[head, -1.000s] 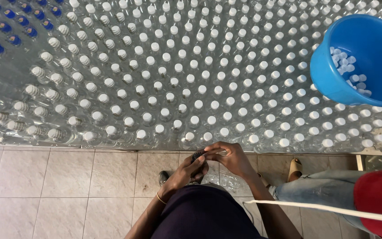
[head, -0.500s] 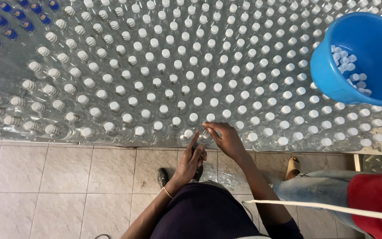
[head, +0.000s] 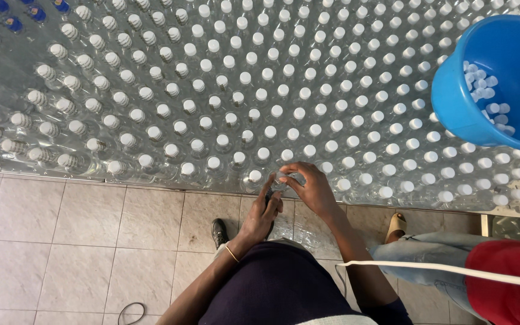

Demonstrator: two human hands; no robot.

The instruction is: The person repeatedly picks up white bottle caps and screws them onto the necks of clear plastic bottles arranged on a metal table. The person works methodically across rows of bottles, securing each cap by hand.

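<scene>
Head view: right hand [head: 314, 191] pinches a round white cap [head: 285, 179] (ribbed plastic) on a clear bottle [head: 275, 195] gripped by left hand [head: 261, 215].

Seen from above: a floor [head: 61, 241] of large pale beige square tiles with thin dark grout lines fills the lower part of the view. A dark cable loop [head: 130, 313] lies on the tiles near the bottom edge. A thin white cord [head: 452, 271] crosses the lower right corner. Light is even and soft, with gentle glints and no hard shadows.
</scene>
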